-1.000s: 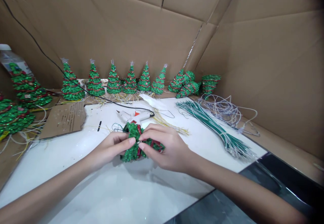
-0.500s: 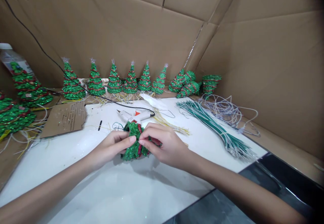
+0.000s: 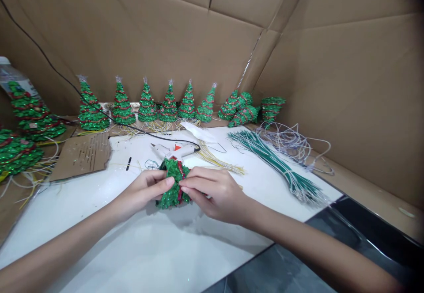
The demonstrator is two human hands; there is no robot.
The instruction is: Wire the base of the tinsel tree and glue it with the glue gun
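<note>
While the left hand (image 3: 145,190) clasps a glittery green tinsel tree banded in red (image 3: 170,192) at centre, just nearer than a white plastic glue gun (image 3: 168,152), the right hand (image 3: 221,194) presses thumb and forefinger together against it, any piece between them hidden.

A craft workshop corner — a white worktop (image 3: 159,249) boxed in by cardboard walls (image 3: 149,32) at the back and right
A glue gun (image 3: 187,151) lies on it, with a tied bundle of green wires (image 3: 276,162), loose yellow wires (image 3: 220,160) and a tangle of pale cord (image 3: 288,140) farther right; along the back stands a row of near-identical tinsel trees (image 3: 147,107) — batch handwork, though whether in a home or larger workroom cannot be told
</note>
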